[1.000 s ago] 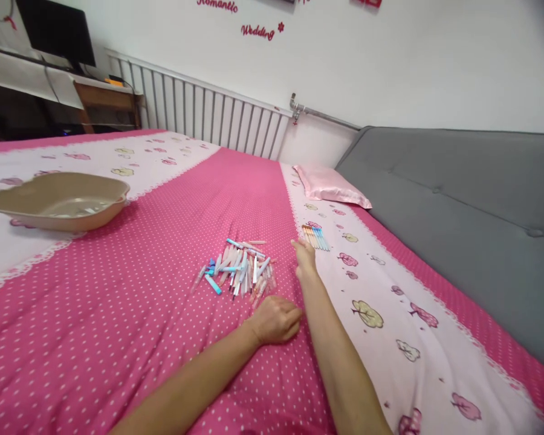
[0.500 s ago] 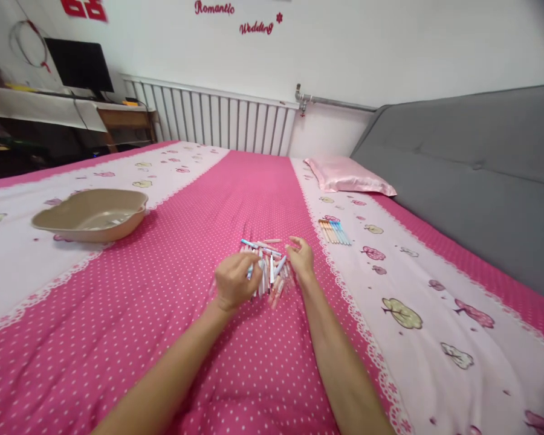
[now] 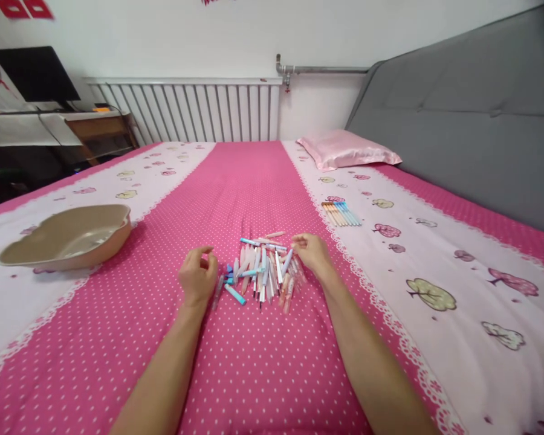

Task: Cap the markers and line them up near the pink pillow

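A heap of pens (image 3: 260, 272), pink, white and blue, lies on the pink dotted bedspread (image 3: 254, 362). My left hand (image 3: 198, 275) rests just left of the heap with its fingers curled and thumb near the index tip. What it holds, if anything, is hidden. My right hand (image 3: 312, 252) is at the heap's right edge, fingertips pinched on a pen there. A neat row of orange and blue pens (image 3: 341, 213) lies apart on the pale strip to the right.
A beige heart-shaped bowl (image 3: 68, 237) sits on the bed at left. A pink pillow (image 3: 347, 151) lies by the grey padded headboard (image 3: 462, 121). A white radiator (image 3: 185, 109) lines the far wall, with a desk and monitor (image 3: 36, 75) at far left.
My left hand went from near my right forearm onto the heap, then drew back to its left side. My right hand came from beside the neat row to the heap's right edge.
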`<state>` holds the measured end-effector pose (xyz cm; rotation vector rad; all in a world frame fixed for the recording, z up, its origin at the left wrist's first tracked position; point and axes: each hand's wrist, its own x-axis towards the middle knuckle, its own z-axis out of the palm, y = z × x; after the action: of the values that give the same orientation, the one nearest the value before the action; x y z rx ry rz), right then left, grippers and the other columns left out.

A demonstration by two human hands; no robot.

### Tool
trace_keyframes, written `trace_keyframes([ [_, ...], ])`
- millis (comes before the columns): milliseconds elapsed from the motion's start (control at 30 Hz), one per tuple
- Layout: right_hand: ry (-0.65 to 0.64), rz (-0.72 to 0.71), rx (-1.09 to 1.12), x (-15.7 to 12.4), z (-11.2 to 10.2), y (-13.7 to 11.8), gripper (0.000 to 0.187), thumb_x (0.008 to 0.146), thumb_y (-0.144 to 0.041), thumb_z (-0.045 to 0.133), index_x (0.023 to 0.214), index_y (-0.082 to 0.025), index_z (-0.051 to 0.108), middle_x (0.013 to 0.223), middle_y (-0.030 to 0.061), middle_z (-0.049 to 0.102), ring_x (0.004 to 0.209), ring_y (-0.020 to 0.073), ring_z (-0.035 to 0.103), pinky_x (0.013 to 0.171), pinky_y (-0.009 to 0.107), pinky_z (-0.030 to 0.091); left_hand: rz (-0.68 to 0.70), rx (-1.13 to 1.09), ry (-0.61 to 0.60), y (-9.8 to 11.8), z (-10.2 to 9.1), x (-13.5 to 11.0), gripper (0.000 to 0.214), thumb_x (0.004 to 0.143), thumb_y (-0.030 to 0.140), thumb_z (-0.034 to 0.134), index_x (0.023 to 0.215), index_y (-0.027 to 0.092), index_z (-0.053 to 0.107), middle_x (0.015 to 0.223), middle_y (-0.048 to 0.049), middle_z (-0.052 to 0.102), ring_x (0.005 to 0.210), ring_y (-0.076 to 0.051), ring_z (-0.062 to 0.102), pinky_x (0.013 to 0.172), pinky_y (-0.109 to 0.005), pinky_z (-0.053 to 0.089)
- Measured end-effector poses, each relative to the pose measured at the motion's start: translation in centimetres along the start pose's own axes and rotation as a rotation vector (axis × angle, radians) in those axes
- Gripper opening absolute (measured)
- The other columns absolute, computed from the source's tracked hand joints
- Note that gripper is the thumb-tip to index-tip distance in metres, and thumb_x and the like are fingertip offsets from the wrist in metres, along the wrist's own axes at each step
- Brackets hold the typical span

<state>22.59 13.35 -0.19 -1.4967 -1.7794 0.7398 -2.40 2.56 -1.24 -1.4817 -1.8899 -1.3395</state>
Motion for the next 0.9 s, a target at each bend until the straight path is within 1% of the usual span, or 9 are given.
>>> trace_keyframes([
  [100, -0.022, 0.013, -0.095, -0.4, -0.3, -0.3, 0.023, 0.077, -0.017, 0.058, 0.095, -0.017, 0.072, 0.095, 0.0087, 0.073, 0.086, 0.0202, 0.067, 0.08, 0.03, 0.049, 0.005, -0.05, -0.141, 0.3, -0.1, 0.2, 0.018, 0.078, 0.025, 0.052, 0.087, 0.017, 0.065, 0.059, 0.0025, 0.054, 0.052, -0.013, 0.052, 0.059, -0.026, 0.041],
  [167, -0.047, 0.012, -0.142, -0.6, -0.4, -0.4, 0.022, 0.077, -0.019, 0.06, 0.095, -0.018, 0.072, 0.093, 0.0074, 0.073, 0.085, 0.0202, 0.067, 0.078, 0.029, 0.049, 0.029, -0.12, -0.228, 0.6, -0.1, 0.2, 0.018, 0.079, 0.027, 0.053, 0.086, 0.017, 0.065, 0.063, 0.0014, 0.057, 0.053, -0.012, 0.053, 0.058, -0.026, 0.042],
  [233, -0.074, 0.005, -0.172, -0.9, -0.3, -0.6, 0.022, 0.075, -0.02, 0.062, 0.095, -0.019, 0.073, 0.092, 0.0061, 0.074, 0.085, 0.0197, 0.067, 0.076, 0.028, 0.049, 0.087, -0.19, -0.327, 1.0, -0.3, 0.1, 0.018, 0.08, 0.029, 0.054, 0.086, 0.017, 0.066, 0.071, -0.0011, 0.061, 0.058, -0.013, 0.056, 0.06, -0.026, 0.044],
  [333, -0.088, -0.007, -0.204, -1.1, -0.2, -0.9, 0.024, 0.075, -0.019, 0.064, 0.097, -0.02, 0.073, 0.094, 0.0056, 0.073, 0.087, 0.0197, 0.067, 0.076, 0.028, 0.048, 0.232, -0.252, -0.431, 1.6, -0.5, 0.0, 0.018, 0.08, 0.031, 0.057, 0.086, 0.018, 0.067, 0.085, -0.005, 0.066, 0.076, -0.017, 0.06, 0.071, -0.029, 0.047],
  [400, -0.078, -0.015, -0.22, -1.3, -0.2, -1.2, 0.027, 0.076, -0.017, 0.061, 0.1, -0.022, 0.072, 0.098, 0.0053, 0.073, 0.088, 0.0194, 0.066, 0.078, 0.028, 0.047, 0.321, -0.274, -0.465, 1.9, -0.5, -0.1, 0.017, 0.079, 0.03, 0.06, 0.088, 0.017, 0.068, 0.089, -0.0066, 0.066, 0.084, -0.019, 0.06, 0.078, -0.032, 0.047],
  [467, -0.077, -0.045, -0.232, -1.5, -0.1, -1.6, 0.029, 0.077, -0.014, 0.059, 0.101, -0.024, 0.072, 0.099, 0.004, 0.072, 0.088, 0.0182, 0.065, 0.079, 0.028, 0.046, 0.379, -0.279, -0.508, 2.0, -0.4, -0.1, 0.018, 0.077, 0.029, 0.062, 0.089, 0.018, 0.069, 0.091, -0.0074, 0.065, 0.085, -0.02, 0.059, 0.078, -0.033, 0.047],
  [633, -0.176, -0.259, -0.252, -2.3, -0.2, -2.5, 0.026, 0.077, -0.01, 0.058, 0.09, -0.025, 0.075, 0.097, 0.0038, 0.069, 0.088, 0.0162, 0.061, 0.08, 0.025, 0.043, 0.462, -0.226, -0.596, 2.3, -0.3, -0.3, 0.019, 0.076, 0.026, 0.06, 0.091, 0.018, 0.069, 0.099, -0.0089, 0.064, 0.089, -0.022, 0.059, 0.082, -0.036, 0.048],
  [700, -0.222, -0.307, -0.278, -2.6, -0.1, -2.8, 0.027, 0.076, -0.009, 0.058, 0.089, -0.025, 0.075, 0.097, 0.0043, 0.067, 0.09, 0.0165, 0.06, 0.082, 0.025, 0.042, 0.485, -0.201, -0.61, 2.5, -0.2, -0.3, 0.019, 0.077, 0.026, 0.059, 0.092, 0.019, 0.069, 0.1, -0.0091, 0.063, 0.09, -0.022, 0.059, 0.082, -0.037, 0.048],
  [900, -0.316, -0.301, -0.368, -3.0, 0.5, -3.0, 0.029, 0.079, -0.007, 0.053, 0.089, -0.023, 0.074, 0.099, 0.0065, 0.064, 0.098, 0.019, 0.058, 0.085, 0.026, 0.04, 0.524, -0.142, -0.62, 2.9, 0.1, -0.6, 0.018, 0.081, 0.029, 0.058, 0.092, 0.02, 0.069, 0.101, -0.0099, 0.063, 0.091, -0.023, 0.058, 0.082, -0.038, 0.047],
])
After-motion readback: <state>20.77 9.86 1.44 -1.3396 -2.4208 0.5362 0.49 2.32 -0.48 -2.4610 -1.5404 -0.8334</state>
